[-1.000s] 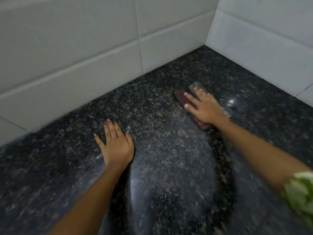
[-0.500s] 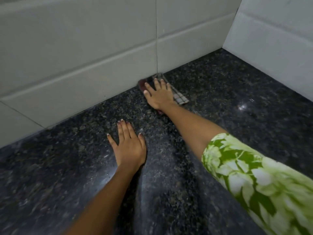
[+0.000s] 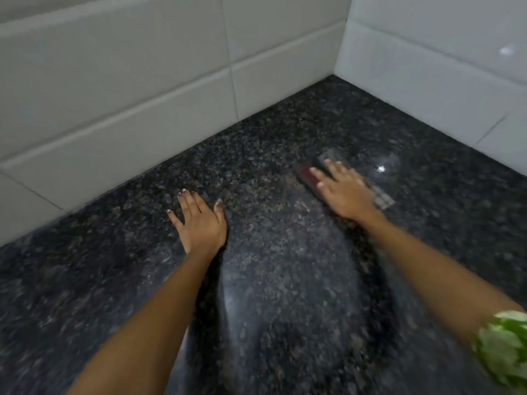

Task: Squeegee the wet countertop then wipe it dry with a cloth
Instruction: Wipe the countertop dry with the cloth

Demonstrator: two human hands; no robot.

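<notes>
Cloth (image 3: 306, 174) back from wall — red-checked, under right hand (image 3: 343, 192)

White wall tiles (image 3: 119, 89) meet in a corner; green floral sleeve (image 3: 504, 349).

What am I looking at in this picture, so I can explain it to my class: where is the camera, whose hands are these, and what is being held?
There is no machine here. A person wears a wide-angle camera on the head, looking forward and down, so you see that person's own two bare arms reaching away from you.

The surface is a dark speckled countertop that meets white wall tiles in a corner at the upper right. It looks shiny, with a bright glint near the right hand.

The left hand lies flat on the counter, fingers spread, holding nothing.

The right hand presses down on a folded cloth, dark red at one end and grey checked at the other. That hand and the cloth are blurred. The green leafy sleeve belongs to the right arm.

Nothing else shows on the counter.
</notes>
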